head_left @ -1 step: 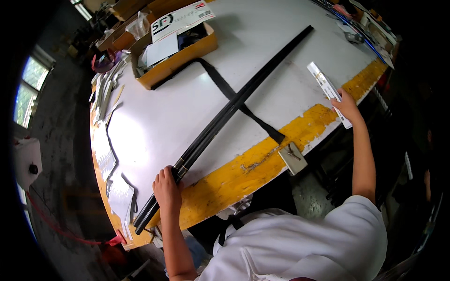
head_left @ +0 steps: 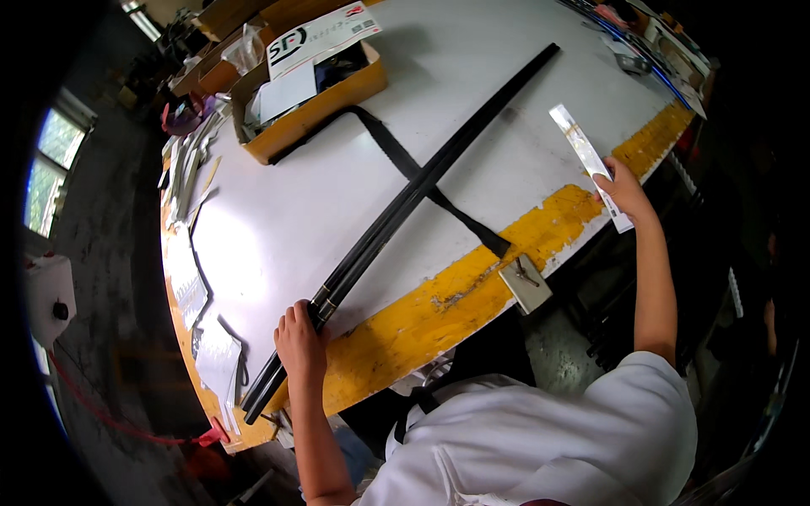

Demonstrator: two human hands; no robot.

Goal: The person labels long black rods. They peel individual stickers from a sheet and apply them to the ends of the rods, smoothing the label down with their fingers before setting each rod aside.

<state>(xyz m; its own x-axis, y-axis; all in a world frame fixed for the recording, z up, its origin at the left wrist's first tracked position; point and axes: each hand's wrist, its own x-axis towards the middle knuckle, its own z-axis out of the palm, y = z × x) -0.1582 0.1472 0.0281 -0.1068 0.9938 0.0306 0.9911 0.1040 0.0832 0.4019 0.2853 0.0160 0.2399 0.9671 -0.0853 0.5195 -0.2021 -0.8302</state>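
Note:
A bundle of long black rods (head_left: 384, 226) with thin pale rings lies slantwise across the white table. Its near end reaches the lower left corner of the table. My left hand (head_left: 301, 344) is closed round the rods close to that end. Under the rods' middle runs a flat black strap (head_left: 466, 219), one end by the yellow edge. At the right, my right hand (head_left: 624, 190) grips the lower part of a narrow white strip (head_left: 580, 145), perhaps a slim package. The strip slants up and left, apart from the rods.
A cardboard box (head_left: 333, 108) with papers and a printed white sheet stands at the back left. Pale strips (head_left: 181, 177) and loose white sheets (head_left: 218, 358) line the left edge. A beige square plate (head_left: 525, 285) sits at the front edge. Blue rods (head_left: 654, 72) and clutter lie far right.
The white strip in my right hand has tipped slightly, its top end a little further up and left. My left hand and the rods stay put.

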